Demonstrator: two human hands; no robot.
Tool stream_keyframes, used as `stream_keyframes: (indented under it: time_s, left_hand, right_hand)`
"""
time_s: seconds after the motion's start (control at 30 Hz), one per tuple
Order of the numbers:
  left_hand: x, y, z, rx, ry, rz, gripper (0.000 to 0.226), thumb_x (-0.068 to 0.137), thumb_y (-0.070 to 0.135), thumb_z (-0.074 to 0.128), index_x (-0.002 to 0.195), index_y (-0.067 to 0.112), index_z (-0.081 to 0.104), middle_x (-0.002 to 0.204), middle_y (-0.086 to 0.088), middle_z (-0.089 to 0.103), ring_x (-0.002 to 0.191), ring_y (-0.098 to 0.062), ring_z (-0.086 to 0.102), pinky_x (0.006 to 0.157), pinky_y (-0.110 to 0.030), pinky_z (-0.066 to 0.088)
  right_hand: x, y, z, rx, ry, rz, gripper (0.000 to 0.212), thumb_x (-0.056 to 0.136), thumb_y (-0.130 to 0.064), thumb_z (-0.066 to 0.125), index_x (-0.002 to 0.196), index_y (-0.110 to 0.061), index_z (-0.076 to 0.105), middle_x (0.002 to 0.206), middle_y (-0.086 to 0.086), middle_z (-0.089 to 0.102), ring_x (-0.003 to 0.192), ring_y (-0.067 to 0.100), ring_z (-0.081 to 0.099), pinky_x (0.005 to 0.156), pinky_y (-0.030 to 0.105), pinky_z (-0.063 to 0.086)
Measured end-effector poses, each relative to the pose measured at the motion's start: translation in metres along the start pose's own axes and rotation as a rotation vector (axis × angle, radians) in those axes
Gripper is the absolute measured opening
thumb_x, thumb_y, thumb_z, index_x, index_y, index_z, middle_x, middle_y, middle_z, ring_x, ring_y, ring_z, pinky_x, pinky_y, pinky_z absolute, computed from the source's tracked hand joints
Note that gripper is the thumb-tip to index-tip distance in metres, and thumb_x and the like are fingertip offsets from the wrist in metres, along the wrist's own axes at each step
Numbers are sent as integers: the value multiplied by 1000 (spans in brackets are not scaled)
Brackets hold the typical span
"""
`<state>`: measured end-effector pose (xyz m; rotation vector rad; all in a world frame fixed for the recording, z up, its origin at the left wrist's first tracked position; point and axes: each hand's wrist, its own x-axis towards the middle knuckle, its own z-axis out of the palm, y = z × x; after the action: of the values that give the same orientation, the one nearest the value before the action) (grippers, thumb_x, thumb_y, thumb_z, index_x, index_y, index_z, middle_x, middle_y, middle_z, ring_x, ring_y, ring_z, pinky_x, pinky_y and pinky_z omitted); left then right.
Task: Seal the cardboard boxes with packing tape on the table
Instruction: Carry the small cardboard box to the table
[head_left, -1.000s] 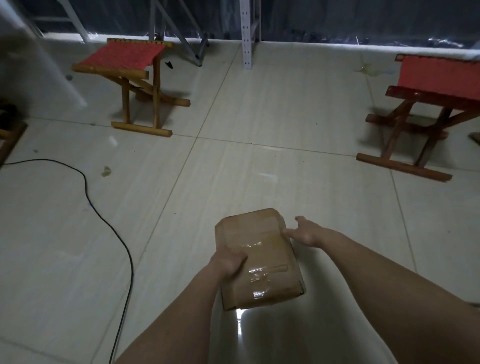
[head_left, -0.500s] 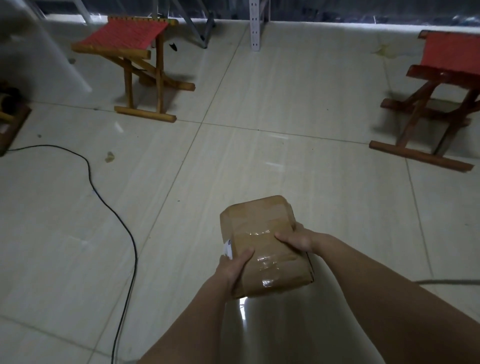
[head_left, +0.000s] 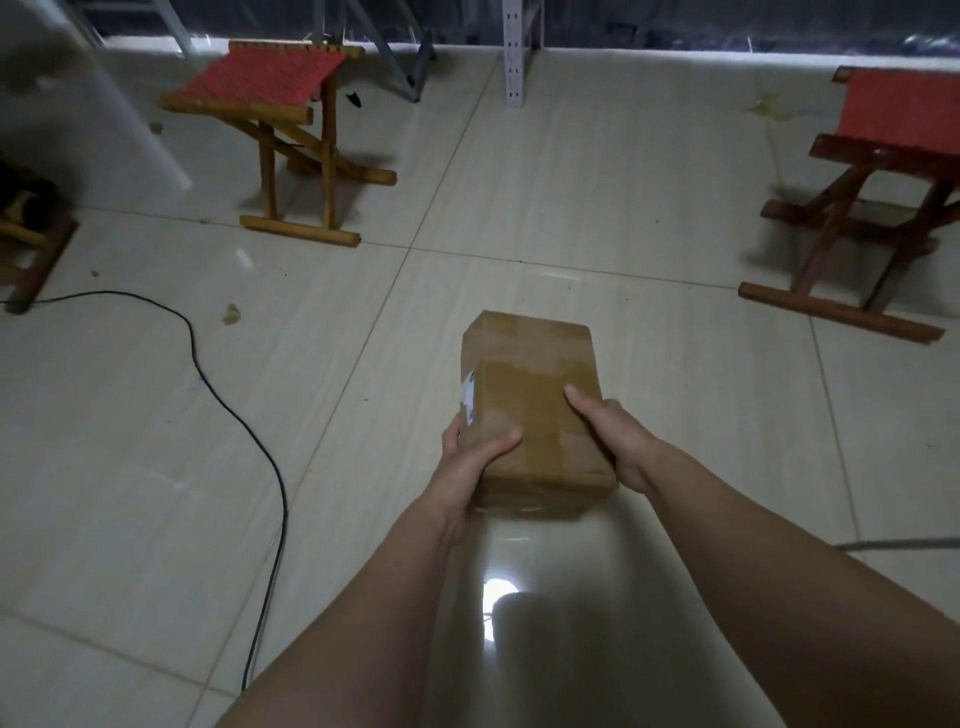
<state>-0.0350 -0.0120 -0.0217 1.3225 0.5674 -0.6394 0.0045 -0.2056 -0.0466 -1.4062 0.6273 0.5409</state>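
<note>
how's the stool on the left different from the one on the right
The left stool has pale yellowish wooden legs; the right stool has dark reddish-brown ones. The left stool stands wholly in view, with its woven red seat showing a ribbed weave; the right stool is cut off by the frame's edge and its seat looks smoother and blurred. Both are folding stools with crossed legs and red seats, standing on the tiled floor.

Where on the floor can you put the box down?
Bare tile lies ahead of the box, between the two red stools. Right of it is open too. Left is tighter: the black cable runs there.
</note>
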Motion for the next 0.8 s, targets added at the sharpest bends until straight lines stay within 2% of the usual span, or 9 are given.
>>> stream_keyframes:
  time_s: [0.13,0.27,0.33,0.4,0.5,0.6,0.67,0.73,0.8]
  left_hand:
    - [-20,34,-3,-61,-19,64,86,57,38,88,131,49,45,106,8,72,88,-17,72,54,-32,57]
    - [-64,97,-2,-133,-15,109,78,60,36,82,129,49,49,114,6,70,100,-20,68,61,-33,56]
    - [-97,136,3,-98,-17,134,81,60,36,81,132,49,47,115,6,70,101,-20,67,61,-31,56]
    - [-131,176,12,-45,-34,148,84,60,37,81,134,50,43,115,6,68,102,-19,66,57,-28,55]
    - [-186,236,27,6,-49,156,80,66,43,80,135,51,39,119,6,65,102,-18,64,54,-26,55]
    - [-243,296,35,58,-25,176,88,70,66,72,144,50,28,133,7,57,109,-17,61,73,-35,55]
    - [-280,333,35,33,9,145,96,66,86,53,148,42,31,137,5,56,116,-20,58,83,-40,51]
    - [-317,368,31,-10,84,116,85,77,88,31,142,34,45,125,5,62,118,-24,57,93,-46,44]
    - [-350,400,23,-70,200,99,80,87,80,24,144,27,42,111,-2,60,117,-29,56,103,-52,40]
  right_hand:
    - [-26,-45,6,93,-140,-59,81,73,-59,70,134,-11,47,123,14,63,109,29,64,93,43,53]
    - [-81,-98,12,187,-315,-19,69,65,-57,80,127,-41,54,118,-2,69,103,19,69,73,41,57]
    - [-116,-126,14,174,-318,16,68,59,-59,82,121,-47,57,119,-3,68,106,22,67,72,44,56]
    - [-151,-157,16,176,-277,9,70,54,-60,82,119,-45,60,123,0,66,114,26,61,74,48,56]
    - [-206,-215,24,227,-192,-2,62,51,-54,82,109,-39,66,116,2,69,107,28,63,71,52,55]
    - [-262,-274,36,274,-92,-8,48,52,-50,79,97,-36,69,106,3,70,99,29,64,78,52,52]
    - [-297,-309,44,311,-64,-20,44,53,-47,79,95,-33,69,103,5,70,99,30,62,85,55,48]
    - [-334,-340,55,356,-35,-10,45,53,-46,79,94,-31,68,100,7,70,99,32,62,86,57,47]
    - [-369,-371,68,402,-28,-8,47,53,-45,80,95,-29,67,100,9,69,100,34,61,87,58,45]
